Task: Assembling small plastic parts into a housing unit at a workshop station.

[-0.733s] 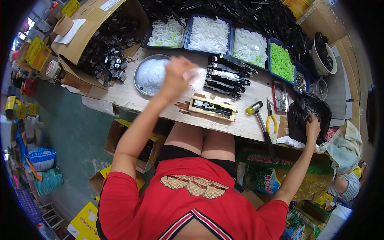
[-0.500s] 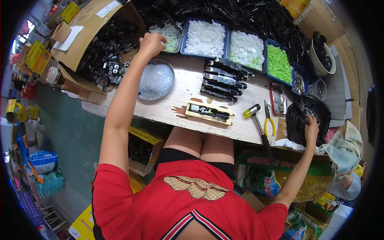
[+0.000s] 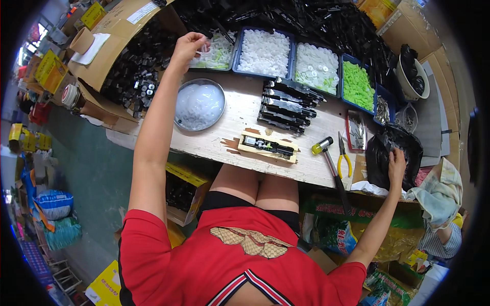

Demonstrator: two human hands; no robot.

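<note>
- L hand (image 3: 187,50): at near L side of mixed tray (image 3: 219,69) of white + green pcs. Thumb + fingers drawn tog., pale pc at tips; we couldn't tell if grasped.
- R hand (image 3: 396,166): at mouth of black bag (image 3: 377,153), fingertips partly hidden; we couldn't tell if closed on anything.
- Black mechanism (image 3: 260,143): lay in wooden holder (image 3: 265,153), below + R of L hand, well L of R hand; neither hand touched it.
- Done (our est.): mech. partly built. We saw a light pc + a bit of green seated among black parts.
- Left (our est.): top open, insides exposed, so we judged it unfinished; missing pcs too small to ID.
- Row of black units (image 3: 288,104): side by side, between the hands, beyond holder. We couldn't confirm whether complete.
- Hammer (image 3: 322,146) + pliers (image 3: 345,158): L of R hand, neither in use.
- Round dish (image 3: 223,109): just below L hand, w/ whitish contents.
</note>
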